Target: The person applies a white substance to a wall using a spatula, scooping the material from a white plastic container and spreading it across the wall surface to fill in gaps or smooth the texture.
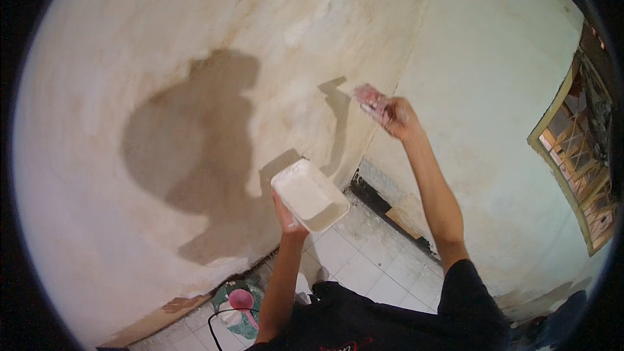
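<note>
My left hand [287,216] is closed on the side of a white rectangular tray [314,190] and holds it tilted near the wall. Pale stuff coats the inside of the tray, and white smears mark my fingers. Higher and to the right, my right hand [400,117] grips a flat reddish hand tool [373,99] smeared with white. Motion blurs this tool, so I cannot tell whether it is a brush or a scraper. Its end is close to the left wall [312,32], which has patchy white and brownish areas.
The left wall meets another pale wall [481,84] at a corner. A grilled window [578,162] is at far right. Below, on white floor tiles [357,273], a pink dipper [241,299] lies over something green [242,330] beside a black curved line.
</note>
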The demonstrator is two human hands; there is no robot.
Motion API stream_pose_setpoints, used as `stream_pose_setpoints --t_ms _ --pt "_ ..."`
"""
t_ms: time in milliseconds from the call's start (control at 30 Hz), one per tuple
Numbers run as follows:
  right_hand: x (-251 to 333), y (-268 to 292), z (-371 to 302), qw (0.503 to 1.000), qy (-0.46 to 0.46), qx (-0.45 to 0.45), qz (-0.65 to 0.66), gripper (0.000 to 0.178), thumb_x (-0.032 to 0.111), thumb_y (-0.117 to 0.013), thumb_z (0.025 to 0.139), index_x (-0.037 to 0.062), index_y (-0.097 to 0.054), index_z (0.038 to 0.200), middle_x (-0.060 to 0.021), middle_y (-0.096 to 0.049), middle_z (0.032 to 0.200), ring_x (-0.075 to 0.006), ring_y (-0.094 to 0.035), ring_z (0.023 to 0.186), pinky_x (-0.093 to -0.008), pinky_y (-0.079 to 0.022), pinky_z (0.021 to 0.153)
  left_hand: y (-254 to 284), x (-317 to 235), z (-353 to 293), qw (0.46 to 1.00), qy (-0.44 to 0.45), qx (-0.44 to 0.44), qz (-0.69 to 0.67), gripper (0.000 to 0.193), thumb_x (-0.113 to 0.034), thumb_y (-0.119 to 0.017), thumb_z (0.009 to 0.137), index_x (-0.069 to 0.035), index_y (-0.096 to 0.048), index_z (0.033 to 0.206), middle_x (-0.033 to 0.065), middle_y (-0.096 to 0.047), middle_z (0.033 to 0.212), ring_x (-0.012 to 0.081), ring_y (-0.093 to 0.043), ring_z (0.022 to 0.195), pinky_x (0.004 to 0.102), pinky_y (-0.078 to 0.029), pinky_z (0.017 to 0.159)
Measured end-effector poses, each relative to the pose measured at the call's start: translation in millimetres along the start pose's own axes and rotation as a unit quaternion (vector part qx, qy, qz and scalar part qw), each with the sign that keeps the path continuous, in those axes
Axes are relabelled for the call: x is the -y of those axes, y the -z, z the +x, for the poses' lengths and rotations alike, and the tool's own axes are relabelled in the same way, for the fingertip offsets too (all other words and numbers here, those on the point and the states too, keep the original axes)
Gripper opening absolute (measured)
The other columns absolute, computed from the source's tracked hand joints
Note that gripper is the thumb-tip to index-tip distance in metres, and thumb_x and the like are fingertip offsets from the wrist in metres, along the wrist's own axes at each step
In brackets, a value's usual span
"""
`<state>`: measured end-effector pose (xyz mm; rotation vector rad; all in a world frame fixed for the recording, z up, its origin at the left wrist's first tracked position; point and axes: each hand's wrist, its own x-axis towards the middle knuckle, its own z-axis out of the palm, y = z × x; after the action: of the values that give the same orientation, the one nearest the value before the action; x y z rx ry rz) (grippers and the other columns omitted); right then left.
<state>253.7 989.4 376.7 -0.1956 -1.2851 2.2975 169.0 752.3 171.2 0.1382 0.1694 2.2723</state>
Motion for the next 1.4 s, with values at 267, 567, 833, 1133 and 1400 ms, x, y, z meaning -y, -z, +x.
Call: stream_pose_setpoints --t_ms 267,567,833,1133,1400 --pt "145.6 -8.5 107.5 0.982 0.077 -0.113 -0.131 0.031 0.001 -0.031 0.088 -0.0190 -0.046 0.106 -0.0318 -0.055 0.111 -0.0364 -0.061 0.099 -0.0364 -0.057 0.088 53.4 17.8 -32.3 0.999 -0.012 0.011 0.050 0.062 -0.062 -0.034 0.093 -0.014 -0.043 0.132 0.0067 -0.054 0.126 0.0268 -0.056 0.111 0.0459 -0.048 0.094" --pt "188.1 -97.0 158.3 0.913 0.105 -0.117 -0.377 0.019 0.009 -0.040 0.090 -0.0023 -0.056 0.090 -0.0148 -0.064 0.089 -0.0243 -0.067 0.086 -0.0348 -0.060 0.075 66.2 14.0 -39.3 0.997 -0.022 -0.049 0.063 0.070 -0.066 -0.042 0.087 -0.014 -0.044 0.133 0.0086 -0.054 0.127 0.0297 -0.055 0.112 0.0489 -0.047 0.095" --pt "249.8 -137.1 182.2 0.895 0.150 -0.054 -0.417 0.020 0.005 -0.039 0.088 -0.0077 -0.054 0.089 -0.0190 -0.064 0.086 -0.0278 -0.067 0.078 -0.0369 -0.061 0.072 78.8 23.1 -31.8 0.998 -0.015 -0.050 0.036 0.073 -0.066 -0.048 0.085 -0.013 -0.045 0.134 0.0098 -0.055 0.127 0.0311 -0.054 0.114 0.0503 -0.045 0.097" --pt "289.7 -70.7 158.5 0.854 0.237 -0.124 -0.446 0.013 0.001 -0.040 0.086 -0.0064 -0.051 0.084 -0.0182 -0.062 0.089 -0.0276 -0.067 0.083 -0.0338 -0.060 0.077 85.4 35.6 -31.5 0.998 -0.018 -0.061 0.028 0.071 -0.066 -0.046 0.086 -0.013 -0.046 0.133 0.0095 -0.055 0.127 0.0309 -0.056 0.112 0.0500 -0.046 0.096" --pt "183.1 -3.2 146.8 0.920 0.120 -0.184 -0.326 0.013 0.000 -0.042 0.083 -0.0115 -0.048 0.087 -0.0217 -0.059 0.093 -0.0317 -0.065 0.080 -0.0395 -0.061 0.077 85.1 24.1 -41.2 0.996 -0.016 -0.076 0.033 0.070 -0.065 -0.048 0.086 -0.013 -0.046 0.133 0.0096 -0.056 0.126 0.0305 -0.056 0.112 0.0491 -0.046 0.095"
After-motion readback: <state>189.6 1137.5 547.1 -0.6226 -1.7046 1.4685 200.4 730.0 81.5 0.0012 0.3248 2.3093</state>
